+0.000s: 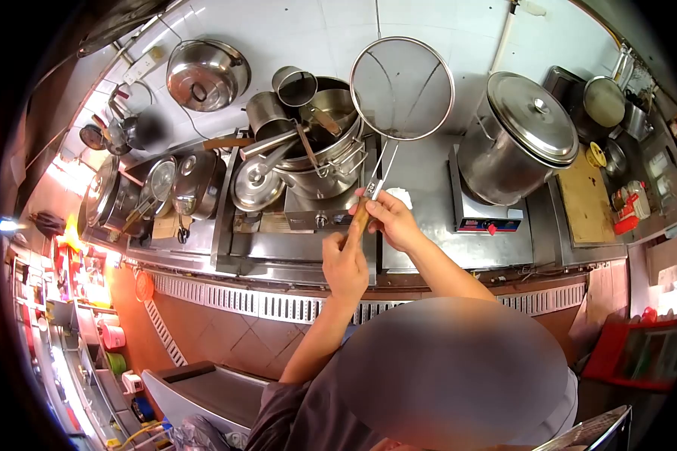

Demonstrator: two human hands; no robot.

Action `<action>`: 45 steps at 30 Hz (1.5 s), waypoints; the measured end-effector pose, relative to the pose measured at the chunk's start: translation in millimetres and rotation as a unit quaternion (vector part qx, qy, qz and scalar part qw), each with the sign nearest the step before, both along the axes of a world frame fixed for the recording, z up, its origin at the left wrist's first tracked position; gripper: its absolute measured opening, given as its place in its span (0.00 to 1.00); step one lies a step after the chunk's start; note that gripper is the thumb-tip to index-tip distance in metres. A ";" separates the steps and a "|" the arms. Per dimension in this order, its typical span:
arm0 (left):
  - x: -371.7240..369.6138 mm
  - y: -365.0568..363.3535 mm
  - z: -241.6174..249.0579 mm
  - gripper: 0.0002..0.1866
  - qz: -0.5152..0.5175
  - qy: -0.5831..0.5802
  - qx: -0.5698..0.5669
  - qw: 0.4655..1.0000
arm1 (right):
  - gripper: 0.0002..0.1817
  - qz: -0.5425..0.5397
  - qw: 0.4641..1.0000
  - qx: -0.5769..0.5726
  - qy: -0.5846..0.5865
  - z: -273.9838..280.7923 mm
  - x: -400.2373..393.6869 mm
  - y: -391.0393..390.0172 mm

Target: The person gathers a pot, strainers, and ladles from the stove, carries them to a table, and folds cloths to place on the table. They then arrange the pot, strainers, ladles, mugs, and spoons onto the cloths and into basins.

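Note:
A round mesh strainer (403,89) with a metal rim and a two-rod neck is held up in front of the counter. Its wooden handle (361,216) slants down between both hands. My left hand (345,264) is closed around the handle's lower end, which its fingers partly hide. Higher up, near the metal joint, my right hand (391,219) grips the same handle, thumb and fingers bent round it. Behind the mesh is the white tiled wall (316,26). A small white item (400,197) lies on the steel counter (432,177) just past my right hand.
Left of the strainer, a large pot (320,180) full of pans and ladles stands on a burner unit (305,210). A tall lidded stockpot (504,143) sits on another burner to the right. Lidded pans (195,180) fill the left counter. A drain grate (278,307) crosses the floor.

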State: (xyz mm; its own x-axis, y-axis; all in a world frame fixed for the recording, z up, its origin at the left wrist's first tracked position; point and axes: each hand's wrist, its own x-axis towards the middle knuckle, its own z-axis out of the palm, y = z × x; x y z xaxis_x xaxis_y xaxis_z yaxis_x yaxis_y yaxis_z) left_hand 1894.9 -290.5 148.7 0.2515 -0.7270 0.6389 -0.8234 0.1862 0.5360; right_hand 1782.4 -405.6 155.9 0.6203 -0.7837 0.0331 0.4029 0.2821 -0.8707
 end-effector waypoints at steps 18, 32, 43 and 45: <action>8.8 -34.6 -26.5 0.26 -0.101 0.046 0.067 0.992 | 0.15 -0.104 0.991 -0.064 0.052 -26.0 -3.7 -25.7; -6.1 -43.9 -104.5 0.21 -0.173 0.156 0.292 0.928 | 0.19 -0.298 0.813 -0.289 0.408 -80.6 -41.8 9.6; 3.0 -13.5 -119.8 0.21 -0.123 0.164 0.364 0.909 | 0.15 -0.314 0.751 -0.356 0.458 -96.7 -89.6 10.9; 8.5 -5.6 -123.8 0.21 -0.101 0.162 0.377 0.907 | 0.18 -0.313 0.763 -0.362 0.435 -101.4 -92.4 5.4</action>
State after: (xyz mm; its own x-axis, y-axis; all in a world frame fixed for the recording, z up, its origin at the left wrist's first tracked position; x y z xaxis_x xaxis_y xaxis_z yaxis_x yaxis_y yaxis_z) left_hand 1903.4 -296.1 24.9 0.1504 -0.9785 -0.1410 -0.5906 -0.2033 0.7809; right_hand 1690.0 -400.3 54.5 0.1661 -0.9066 0.3879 -0.5577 -0.4108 -0.7212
